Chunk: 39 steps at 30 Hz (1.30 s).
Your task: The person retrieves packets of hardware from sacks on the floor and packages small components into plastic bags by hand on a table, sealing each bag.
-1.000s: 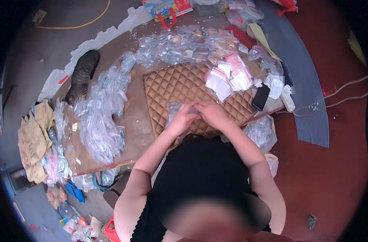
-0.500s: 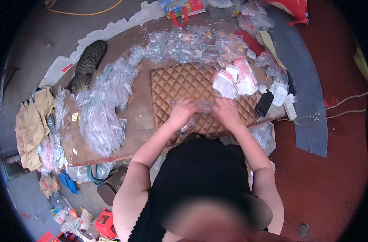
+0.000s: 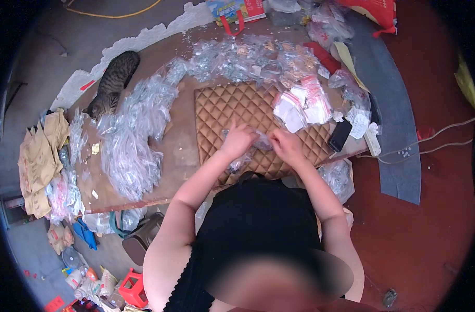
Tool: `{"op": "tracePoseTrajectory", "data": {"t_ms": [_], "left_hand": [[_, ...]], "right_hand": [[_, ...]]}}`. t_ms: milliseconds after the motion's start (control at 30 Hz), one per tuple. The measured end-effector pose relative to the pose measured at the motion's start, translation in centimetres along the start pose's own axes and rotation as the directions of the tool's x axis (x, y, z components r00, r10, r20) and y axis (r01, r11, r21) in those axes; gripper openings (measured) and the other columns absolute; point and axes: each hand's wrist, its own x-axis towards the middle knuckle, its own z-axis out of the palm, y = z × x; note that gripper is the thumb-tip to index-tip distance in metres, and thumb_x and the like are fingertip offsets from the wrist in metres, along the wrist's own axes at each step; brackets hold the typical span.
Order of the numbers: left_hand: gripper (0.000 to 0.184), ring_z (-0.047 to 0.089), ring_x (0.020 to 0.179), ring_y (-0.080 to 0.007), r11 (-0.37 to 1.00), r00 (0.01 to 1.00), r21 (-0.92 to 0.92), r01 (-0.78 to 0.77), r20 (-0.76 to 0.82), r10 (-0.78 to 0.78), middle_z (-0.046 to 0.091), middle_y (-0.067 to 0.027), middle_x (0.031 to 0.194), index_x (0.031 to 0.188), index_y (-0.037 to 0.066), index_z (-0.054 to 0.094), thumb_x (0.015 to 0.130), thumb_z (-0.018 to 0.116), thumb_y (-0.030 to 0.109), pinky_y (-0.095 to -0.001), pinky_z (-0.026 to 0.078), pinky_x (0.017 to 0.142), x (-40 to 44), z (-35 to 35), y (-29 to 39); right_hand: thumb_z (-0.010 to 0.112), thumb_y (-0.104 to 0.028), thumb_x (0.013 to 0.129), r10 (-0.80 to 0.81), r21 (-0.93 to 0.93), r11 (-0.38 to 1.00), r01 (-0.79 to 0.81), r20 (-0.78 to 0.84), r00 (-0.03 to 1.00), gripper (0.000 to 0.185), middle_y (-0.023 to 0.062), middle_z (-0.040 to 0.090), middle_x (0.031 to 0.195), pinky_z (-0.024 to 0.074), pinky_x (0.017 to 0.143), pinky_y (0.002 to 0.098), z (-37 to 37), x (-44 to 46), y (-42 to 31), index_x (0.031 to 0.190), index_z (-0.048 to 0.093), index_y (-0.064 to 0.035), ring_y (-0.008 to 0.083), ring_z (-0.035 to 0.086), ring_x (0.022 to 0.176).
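Observation:
My left hand point(image 3: 240, 141) and my right hand point(image 3: 286, 144) are close together above a brown quilted mat point(image 3: 216, 112). Between them is a small clear plastic bag point(image 3: 263, 140), its ends pinched in the closed fingers of both hands. What the bag contains, if anything, is too small to make out. Another piece of clear plastic point(image 3: 239, 162) lies on the mat just below my left hand. Beyond my right hand, a pile of white and red-edged zip bags point(image 3: 294, 108) rests on the mat's far right corner.
Filled clear bags point(image 3: 136, 140) form a long curved heap around the mat's left and far sides. A tabby cat point(image 3: 115, 80) lies at the table's far left edge. A black phone point(image 3: 340, 135) is at the right, near a white power strip point(image 3: 372, 140). Brown paper bags point(image 3: 44, 156) are stacked at left.
My right hand has moved left, closer to my left hand. The plastic bag between them is now bunched rather than stretched out.

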Motion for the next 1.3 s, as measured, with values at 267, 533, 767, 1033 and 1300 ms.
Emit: {"op": "tracePoseTrajectory", "data": {"t_ms": [267, 533, 767, 1033, 1300], "left_hand": [[0.022, 0.054, 0.11, -0.0254, 0.92, 0.938, -0.386, 0.06, -0.293, -0.184, 0.063, -0.0035, 0.095, 0.093, 0.012, 0.069, 0.074, 0.073, 0.023, -0.0506, 0.032, 0.105, 3.2, -1.3, 3.1], [0.016, 0.055, 0.109, -0.0247, 0.903, 0.975, -0.428, 0.025, -0.189, -0.117, 0.067, -0.002, 0.092, 0.086, 0.013, 0.072, 0.074, 0.072, 0.023, -0.0497, 0.032, 0.102, 3.5, 0.2, 2.9], [0.016, 0.06, 0.102, -0.0221, 0.883, 0.88, -0.338, 0.326, -0.232, -0.413, 0.07, -0.0024, 0.092, 0.085, 0.014, 0.074, 0.075, 0.073, 0.026, -0.0461, 0.039, 0.095, 1.4, 2.4, -1.5], [0.01, 0.062, 0.092, -0.0286, 0.794, 0.909, -0.591, 0.146, -0.238, -0.344, 0.066, -0.0092, 0.086, 0.088, 0.006, 0.069, 0.079, 0.069, 0.011, -0.0392, 0.047, 0.087, 2.7, -3.3, -2.6], [0.01, 0.062, 0.101, -0.0234, 0.99, 0.992, -0.136, 0.022, -0.12, -0.039, 0.067, -0.0063, 0.091, 0.088, 0.01, 0.069, 0.078, 0.069, 0.012, -0.0468, 0.044, 0.096, -4.8, -8.3, -3.0]], "right_hand": [[0.058, -0.011, 0.088, 0.038, 0.079, 0.996, -0.03, -0.108, 0.993, 0.011, 0.0155, 0.061, 0.085, 0.0478, 0.065, 0.046, 0.0, -0.2, 1.7, 0.097, 0.051, -0.0088, 0.0366, 0.062, 0.083], [0.06, -0.007, 0.084, 0.045, 0.102, 0.994, -0.035, -0.094, 0.995, 0.014, 0.0151, 0.06, 0.082, 0.0467, 0.065, 0.0437, -0.6, -0.3, 1.8, 0.094, 0.049, -0.0067, 0.036, 0.061, 0.079], [0.062, -0.005, 0.084, 0.172, 0.203, 0.967, -0.152, -0.084, 0.982, 0.014, 0.0119, 0.059, 0.076, 0.0464, 0.062, 0.0366, -0.3, -1.0, 2.5, 0.091, 0.05, -0.0048, 0.0279, 0.062, 0.071], [0.063, -0.01, 0.087, 0.286, 0.456, 0.863, -0.218, -0.083, 0.955, 0.016, 0.0101, 0.065, 0.083, 0.0507, 0.068, 0.0338, -1.8, 1.1, 0.7, 0.098, 0.053, -0.0056, 0.0224, 0.066, 0.077], [0.062, -0.008, 0.087, 0.184, 0.535, 0.772, -0.344, 0.329, 0.926, 0.03, 0.0095, 0.065, 0.098, 0.0506, 0.08, 0.0323, -1.9, -2.4, 5.0, 0.116, 0.056, -0.0048, 0.0195, 0.064, 0.092]]}}
